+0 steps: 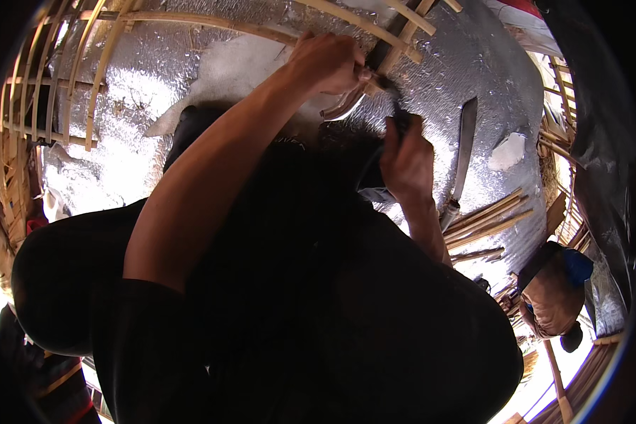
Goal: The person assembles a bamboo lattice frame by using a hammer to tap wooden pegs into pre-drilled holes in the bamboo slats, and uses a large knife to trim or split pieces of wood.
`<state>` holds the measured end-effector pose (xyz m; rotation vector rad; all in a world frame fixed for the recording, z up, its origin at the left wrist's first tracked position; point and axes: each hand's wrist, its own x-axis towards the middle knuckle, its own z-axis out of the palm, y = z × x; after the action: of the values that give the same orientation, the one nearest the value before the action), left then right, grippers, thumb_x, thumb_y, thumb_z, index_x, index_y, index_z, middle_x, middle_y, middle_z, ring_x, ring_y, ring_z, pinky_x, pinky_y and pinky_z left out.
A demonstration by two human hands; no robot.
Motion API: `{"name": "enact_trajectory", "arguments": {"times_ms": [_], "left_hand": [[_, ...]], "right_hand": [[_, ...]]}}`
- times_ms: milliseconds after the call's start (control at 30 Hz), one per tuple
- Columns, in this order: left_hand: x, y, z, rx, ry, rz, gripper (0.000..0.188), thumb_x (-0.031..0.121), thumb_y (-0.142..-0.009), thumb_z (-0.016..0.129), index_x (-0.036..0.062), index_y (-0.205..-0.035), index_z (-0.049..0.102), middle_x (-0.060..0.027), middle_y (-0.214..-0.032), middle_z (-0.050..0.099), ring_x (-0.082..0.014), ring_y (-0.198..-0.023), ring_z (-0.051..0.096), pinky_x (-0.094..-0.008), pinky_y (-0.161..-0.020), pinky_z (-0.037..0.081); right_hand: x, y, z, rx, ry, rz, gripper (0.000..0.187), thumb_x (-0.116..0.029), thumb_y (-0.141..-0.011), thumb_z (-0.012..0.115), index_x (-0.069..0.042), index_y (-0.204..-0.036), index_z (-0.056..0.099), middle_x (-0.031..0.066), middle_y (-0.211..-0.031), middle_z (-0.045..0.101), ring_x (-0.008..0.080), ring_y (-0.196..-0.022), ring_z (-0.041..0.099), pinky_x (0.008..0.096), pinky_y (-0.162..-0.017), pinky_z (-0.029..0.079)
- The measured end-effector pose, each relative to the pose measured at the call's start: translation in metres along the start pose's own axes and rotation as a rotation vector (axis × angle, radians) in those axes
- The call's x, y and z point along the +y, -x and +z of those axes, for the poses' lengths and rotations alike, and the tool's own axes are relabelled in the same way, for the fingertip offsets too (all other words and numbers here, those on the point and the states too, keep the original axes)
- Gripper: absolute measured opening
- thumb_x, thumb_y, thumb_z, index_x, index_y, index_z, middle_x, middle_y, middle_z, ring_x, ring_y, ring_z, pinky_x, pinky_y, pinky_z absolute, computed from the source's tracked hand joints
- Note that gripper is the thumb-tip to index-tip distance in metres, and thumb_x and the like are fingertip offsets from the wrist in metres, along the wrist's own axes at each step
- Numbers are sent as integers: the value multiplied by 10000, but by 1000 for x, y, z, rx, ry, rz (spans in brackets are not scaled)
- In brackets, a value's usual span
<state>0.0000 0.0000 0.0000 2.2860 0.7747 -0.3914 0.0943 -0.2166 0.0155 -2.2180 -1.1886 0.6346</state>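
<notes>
- Now, in the head view, the left grip (328, 65) closes on a bamboo strip (376, 81) above silvery sheeting (498, 88).
- The right grip (408, 161) clamps a blurred dark tool (400, 113) beside it.
- Rightward lies a machete (466, 141).

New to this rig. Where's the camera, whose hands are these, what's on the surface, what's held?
No robot here: a person works with two bare hands. The one picture comes from the left of two fisheye cameras worn on their head, looking down, so straight edges bend near the rim. Picture left is the person's left.

The right hand grips a dark tool, too blurred to identify. The left hand is close by; what it pinches is unclear.

Below is a shiny silver sheet. On it are a long blade and loose wooden strips; a wooden lattice is at upper left. Another person is at right.
</notes>
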Motion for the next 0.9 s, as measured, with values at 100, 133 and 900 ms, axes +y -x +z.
{"name": "enact_trajectory", "arguments": {"times_ms": [100, 133, 900], "left_hand": [[-3, 9, 15, 5, -11, -24, 250, 396, -927, 725, 177, -1014, 809, -111, -981, 761, -306, -1029, 703, -467, -994, 467], [3, 4, 12, 37, -16, -9, 236, 398, -926, 727, 190, -1003, 810, -104, -971, 761, -310, -1025, 705, -472, -977, 480], [7, -2, 7, -44, 30, -53, 332, 481, -895, 741, 193, -1048, 807, -124, -1067, 752, -344, -1075, 699, -506, -1012, 484]], "right_hand": [[-7, 0, -8, 45, 70, 15, 251, -218, -1036, 594, 20, -1064, 519, 225, -700, 670, 437, -653, 695, 512, -540, 530], [-10, 17, -15, 148, -20, -38, 262, -222, -1036, 596, 25, -1073, 519, 217, -684, 660, 434, -638, 690, 509, -524, 524], [8, 2, 5, -56, 205, 82, 282, -250, -1031, 613, 11, -1051, 510, 252, -738, 688, 453, -664, 697, 507, -511, 526]]}}
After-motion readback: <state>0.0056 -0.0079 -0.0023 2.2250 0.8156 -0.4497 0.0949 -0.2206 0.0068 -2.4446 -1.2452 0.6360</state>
